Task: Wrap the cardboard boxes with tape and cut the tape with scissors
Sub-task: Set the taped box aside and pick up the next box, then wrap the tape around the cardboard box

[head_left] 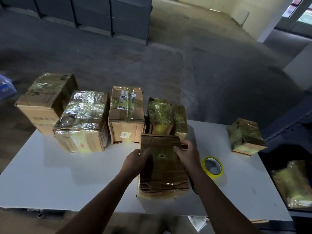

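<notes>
Cardboard box [162, 168] centre-front on tabletop [50, 166], long axis pointing away from me. Brown, creased, tape-glossy, small hole on top. My left grip [136, 160] clasps its left edge; my right grip [184, 153] curls over its right edge.

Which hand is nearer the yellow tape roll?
Right. The right hand holds the brown cardboard box beside the yellow tape roll; the left hand grips its opposite side.
</notes>
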The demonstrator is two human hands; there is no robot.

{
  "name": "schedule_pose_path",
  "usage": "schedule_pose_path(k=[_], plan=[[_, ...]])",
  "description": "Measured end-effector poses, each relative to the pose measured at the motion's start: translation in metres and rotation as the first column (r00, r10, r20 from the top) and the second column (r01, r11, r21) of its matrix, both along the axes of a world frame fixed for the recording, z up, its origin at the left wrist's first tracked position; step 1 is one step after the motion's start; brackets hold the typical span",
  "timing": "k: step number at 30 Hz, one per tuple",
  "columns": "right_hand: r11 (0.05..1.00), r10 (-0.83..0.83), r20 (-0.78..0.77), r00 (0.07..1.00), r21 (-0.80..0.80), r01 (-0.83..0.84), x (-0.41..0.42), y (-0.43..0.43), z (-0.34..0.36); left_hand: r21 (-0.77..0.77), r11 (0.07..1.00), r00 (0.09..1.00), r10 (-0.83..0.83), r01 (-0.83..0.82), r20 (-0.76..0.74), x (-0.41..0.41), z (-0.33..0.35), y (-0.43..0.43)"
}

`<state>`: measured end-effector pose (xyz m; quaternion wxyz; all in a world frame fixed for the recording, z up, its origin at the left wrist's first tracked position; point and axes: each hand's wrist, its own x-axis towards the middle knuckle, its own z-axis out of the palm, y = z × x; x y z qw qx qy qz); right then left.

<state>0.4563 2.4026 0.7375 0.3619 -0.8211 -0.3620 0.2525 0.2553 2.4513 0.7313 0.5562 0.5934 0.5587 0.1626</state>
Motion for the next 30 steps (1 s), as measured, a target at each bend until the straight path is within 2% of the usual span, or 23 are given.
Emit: schedule_pose_path(k=[3, 6, 8, 10, 12, 14, 19, 23, 26, 30], plan=[[1.000, 0.024, 0.009, 1.000, -0.007, -0.024, 0.000, -0.002, 0.003, 0.039, 0.997, 0.998, -0.065, 0.066, -0.022, 0.005, -0.001, 0.001], [0.999, 0.028, 0.006, 1.000, -0.022, -0.028, -0.001, -0.002, 0.006, 0.101, 0.995, 0.996, -0.014, 0.022, -0.086, 0.009, 0.001, 0.002], [0.999, 0.024, 0.003, 1.000, -0.022, -0.024, -0.001, -0.004, 0.005, 0.227, 0.974, 0.987, 0.047, -0.011, -0.153, 0.012, 0.003, 0.000], [1.000, 0.007, -0.007, 1.000, -0.012, -0.008, 0.002, -0.008, 0.003, 0.431, 0.902, 0.975, 0.106, -0.013, -0.193, 0.017, 0.008, -0.005], [1.000, -0.025, -0.044, 0.999, 0.010, 0.026, 0.006, -0.013, 0.001, 0.629, 0.778, 0.977, 0.130, 0.004, -0.167, 0.026, 0.017, -0.010], [0.997, -0.070, -0.098, 0.993, 0.017, 0.072, 0.014, -0.019, -0.003, 0.720, 0.693, 0.986, 0.082, 0.050, -0.147, 0.039, 0.026, -0.014], [0.993, -0.112, -0.167, 0.980, -0.052, 0.105, 0.049, -0.036, -0.012, 0.665, 0.731, 0.988, -0.142, 0.150, -0.067, 0.091, 0.043, -0.032], [0.975, -0.058, -0.082, 0.995, -0.218, 0.039, 0.087, -0.054, -0.025, 0.537, 0.803, 0.963, -0.257, 0.259, -0.080, 0.136, 0.044, -0.044], [0.965, -0.029, -0.021, 0.999, -0.262, 0.022, 0.112, -0.069, -0.037, 0.452, 0.829, 0.944, -0.296, 0.329, -0.144, 0.167, 0.040, -0.053], [0.927, 0.119, 0.072, 0.990, -0.364, -0.085, 0.139, -0.085, -0.056, 0.259, 0.873, 0.906, -0.364, 0.412, -0.214, 0.200, 0.031, -0.062]])
